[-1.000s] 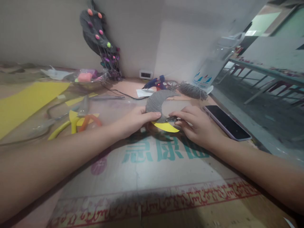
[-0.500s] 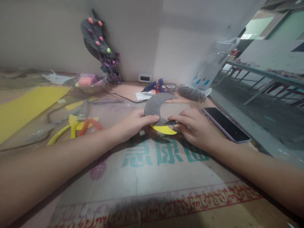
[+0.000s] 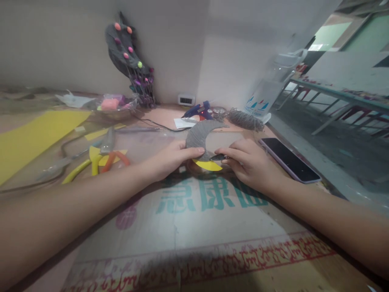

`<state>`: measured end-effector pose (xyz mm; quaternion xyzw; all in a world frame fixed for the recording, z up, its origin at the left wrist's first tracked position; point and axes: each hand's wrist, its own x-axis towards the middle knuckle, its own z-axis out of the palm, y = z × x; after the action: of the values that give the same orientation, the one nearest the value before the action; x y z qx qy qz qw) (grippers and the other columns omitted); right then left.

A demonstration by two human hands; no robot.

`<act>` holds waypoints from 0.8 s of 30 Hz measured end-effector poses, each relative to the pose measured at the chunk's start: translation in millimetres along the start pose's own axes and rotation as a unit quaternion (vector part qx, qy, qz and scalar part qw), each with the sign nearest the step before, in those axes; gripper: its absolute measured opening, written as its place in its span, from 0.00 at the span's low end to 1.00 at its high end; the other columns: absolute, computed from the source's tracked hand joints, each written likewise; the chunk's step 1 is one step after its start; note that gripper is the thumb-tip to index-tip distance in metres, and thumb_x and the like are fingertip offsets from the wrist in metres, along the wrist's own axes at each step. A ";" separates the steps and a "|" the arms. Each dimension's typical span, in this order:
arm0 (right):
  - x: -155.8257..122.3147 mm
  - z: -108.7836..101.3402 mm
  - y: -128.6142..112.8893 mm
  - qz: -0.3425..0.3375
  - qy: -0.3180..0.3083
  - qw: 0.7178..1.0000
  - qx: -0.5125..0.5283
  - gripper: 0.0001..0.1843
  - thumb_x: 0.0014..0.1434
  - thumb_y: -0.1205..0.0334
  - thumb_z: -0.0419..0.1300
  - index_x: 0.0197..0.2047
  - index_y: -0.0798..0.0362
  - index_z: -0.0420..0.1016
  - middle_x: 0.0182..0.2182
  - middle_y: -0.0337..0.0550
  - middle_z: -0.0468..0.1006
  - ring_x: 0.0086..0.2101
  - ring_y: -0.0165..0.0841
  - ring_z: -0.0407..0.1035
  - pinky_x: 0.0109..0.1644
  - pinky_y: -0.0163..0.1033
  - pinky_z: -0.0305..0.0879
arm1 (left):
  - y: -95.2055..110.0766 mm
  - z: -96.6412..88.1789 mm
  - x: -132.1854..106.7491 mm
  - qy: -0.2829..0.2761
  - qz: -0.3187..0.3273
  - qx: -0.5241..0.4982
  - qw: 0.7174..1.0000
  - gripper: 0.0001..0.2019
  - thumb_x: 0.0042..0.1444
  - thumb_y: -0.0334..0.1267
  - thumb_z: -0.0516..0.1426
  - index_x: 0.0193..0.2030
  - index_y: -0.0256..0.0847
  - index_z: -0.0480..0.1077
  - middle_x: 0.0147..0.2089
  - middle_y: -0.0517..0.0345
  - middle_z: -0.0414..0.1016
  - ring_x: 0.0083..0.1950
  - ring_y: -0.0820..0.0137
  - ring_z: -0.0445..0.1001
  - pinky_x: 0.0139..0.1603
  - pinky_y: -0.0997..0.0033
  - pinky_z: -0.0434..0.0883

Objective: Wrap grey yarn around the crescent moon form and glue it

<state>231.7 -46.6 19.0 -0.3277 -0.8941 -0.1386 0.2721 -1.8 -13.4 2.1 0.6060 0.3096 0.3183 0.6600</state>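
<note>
A crescent moon shape [image 3: 195, 136], wound with grey yarn, is gripped between the thumb and fingers of my left hand [image 3: 174, 158]. Its lower tip is bare and yellow [image 3: 208, 164]. The fingers of my right hand [image 3: 247, 160] pinch a small dark, pointed bundle [image 3: 218, 157] right by that tip. It looks like wound yarn, but blur leaves its kind unsure. Whether a strand runs from it to the crescent cannot be made out.
Behind the crescent lie a blue glue gun [image 3: 199, 109] and a grey yarn skein [image 3: 245, 119]. A phone [image 3: 290, 159] lies right, near a clear bottle [image 3: 263, 91]. Scissors with yellow handles [image 3: 77, 170], orange handles [image 3: 115, 160] and yellow sheet [image 3: 42, 136] are left. A decorated crescent [image 3: 126, 52] leans on the wall.
The visible yellow at the crescent's lower tip is slightly shorter on its right side. Both hands keep nearly the same place and grip; the view has shifted a little.
</note>
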 end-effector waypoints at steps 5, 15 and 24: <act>0.1 -1.0 -0.2 0.016 -0.008 1.000 0.013 0.12 0.65 0.64 0.52 0.46 0.53 0.76 0.30 0.46 0.73 0.32 0.36 0.65 0.36 0.41 0.61 | 1.7 1.7 -0.2 0.015 -0.002 -0.003 1.000 0.15 0.51 0.45 0.62 0.39 0.35 0.75 0.37 0.51 0.79 0.34 0.69 0.75 0.36 0.70 0.71; 3.4 -0.1 -14.7 0.213 0.006 0.957 0.196 0.09 0.59 0.57 0.59 0.38 0.54 0.73 0.31 0.43 0.78 0.30 0.33 0.71 0.31 0.36 0.66 | 2.4 5.5 -2.9 0.022 0.015 0.036 0.999 0.16 0.56 0.50 0.57 0.36 0.36 0.73 0.30 0.56 0.74 0.29 0.72 0.70 0.30 0.73 0.67; 3.4 6.8 -19.2 0.270 -0.035 0.919 0.286 0.09 0.59 0.60 0.58 0.30 0.54 0.75 0.22 0.37 0.74 0.23 0.28 0.66 0.25 0.32 0.60 | 8.6 10.1 -7.0 0.012 0.045 0.194 0.980 0.16 0.55 0.51 0.58 0.33 0.37 0.71 0.30 0.58 0.75 0.30 0.72 0.71 0.31 0.74 0.67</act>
<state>214.2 -56.4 14.1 -0.4695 -0.7821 0.2132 0.3498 1.6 -24.5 11.7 0.7318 0.3456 0.2889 0.5114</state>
